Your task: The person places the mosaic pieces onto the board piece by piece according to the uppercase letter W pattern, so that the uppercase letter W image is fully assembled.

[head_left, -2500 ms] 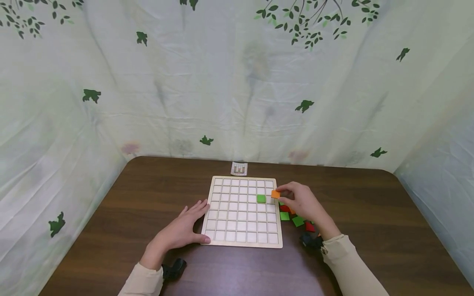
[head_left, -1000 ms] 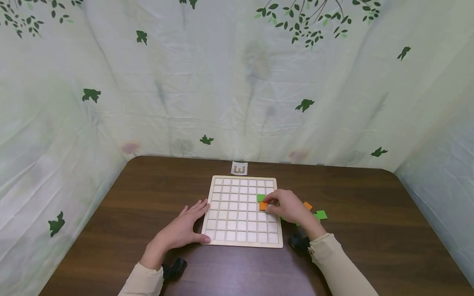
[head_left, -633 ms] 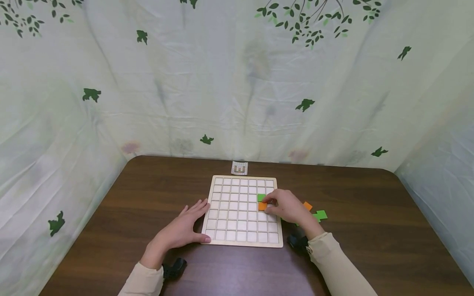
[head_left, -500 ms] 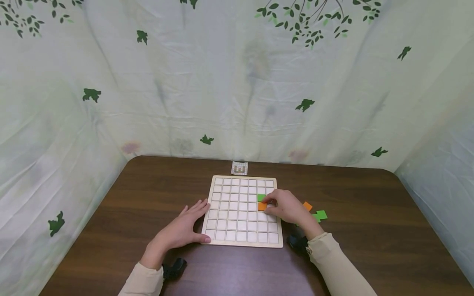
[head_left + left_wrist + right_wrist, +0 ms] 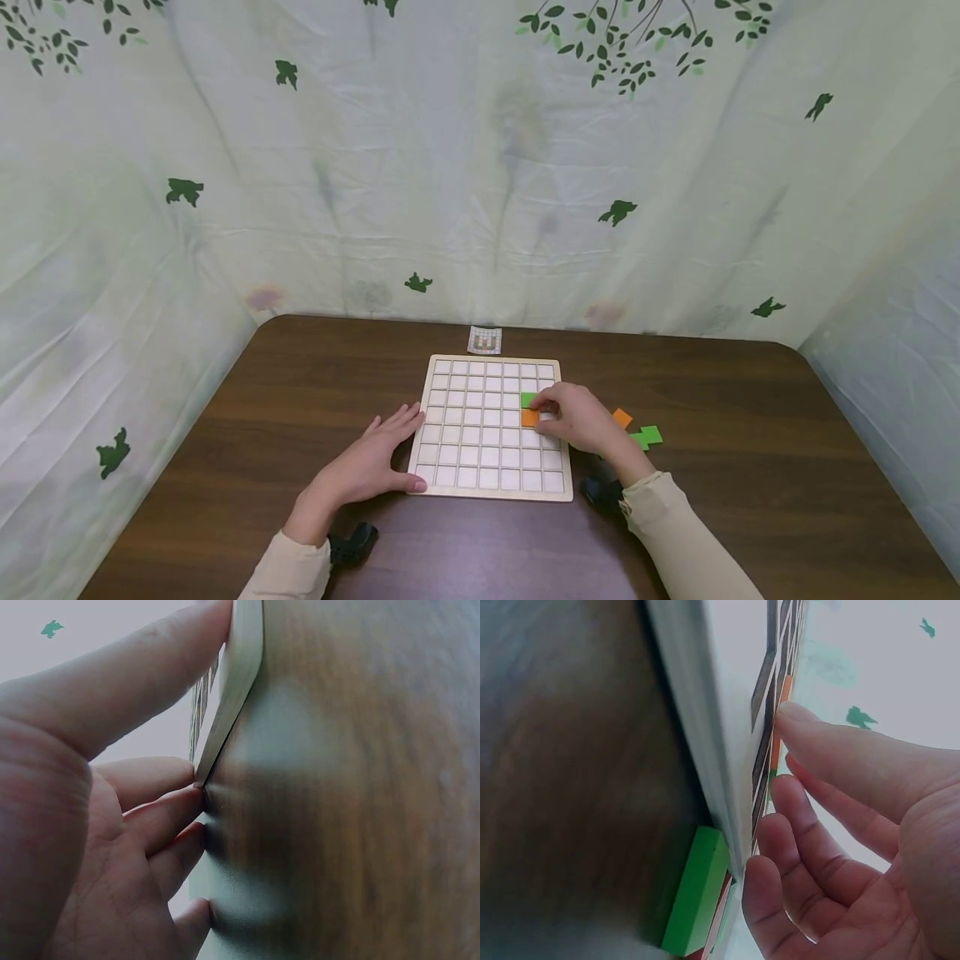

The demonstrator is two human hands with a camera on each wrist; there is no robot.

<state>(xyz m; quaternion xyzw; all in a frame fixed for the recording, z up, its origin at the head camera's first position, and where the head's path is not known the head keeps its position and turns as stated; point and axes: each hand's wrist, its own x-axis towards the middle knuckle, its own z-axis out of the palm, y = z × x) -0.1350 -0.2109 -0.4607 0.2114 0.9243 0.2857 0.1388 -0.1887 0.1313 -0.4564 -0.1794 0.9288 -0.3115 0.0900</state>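
Note:
A square board (image 5: 491, 490) with a grid of white cells lies on the table. On its right part sits a green tile (image 5: 528, 400), flat in a cell. Directly below that, an orange tile (image 5: 529, 418) lies flat in the grid; my right hand (image 5: 581, 421) pinches its right side between thumb and fingers. In the right wrist view the thumb touches the orange tile's (image 5: 784, 694) edge. My left hand (image 5: 367, 467) rests along the board's left edge, fingers extended, thumb on the front left corner. The left wrist view shows the fingertips against the board's side (image 5: 232, 697).
Loose tiles lie right of the board, partly hidden by my right hand: an orange tile (image 5: 622, 417) and green tiles (image 5: 650, 435). A small card (image 5: 485, 340) with a printed grid lies behind the board. A patterned curtain (image 5: 480, 208) hangs behind the table (image 5: 712, 433).
My right hand carried the orange tile from the board's right edge leftward to below the green tile, then shifted it slightly left into line. My left hand has kept its place.

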